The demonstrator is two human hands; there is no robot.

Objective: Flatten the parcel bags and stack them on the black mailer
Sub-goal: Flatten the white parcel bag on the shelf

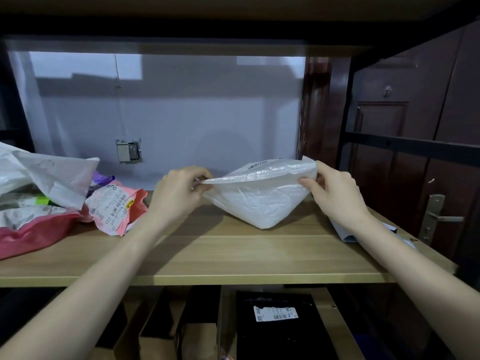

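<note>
A white bubble-lined parcel bag (255,201) is held up over the middle of the wooden shelf (233,258), its lower corner touching the board. My left hand (179,189) pinches its left edge and my right hand (335,189) pinches its right edge, stretching the top open. A pile of other parcel bags lies at the left: a pink one with a label (117,206), a white one (54,178) and a red one (31,232). A black mailer with a white label (280,326) lies on the shelf below.
A grey-blue flat mailer (345,232) lies on the shelf's right end, partly under my right forearm. Cardboard boxes (166,331) stand on the lower shelf. A dark wooden door with a metal handle (439,216) is at the right. A black frame bar (415,146) crosses there.
</note>
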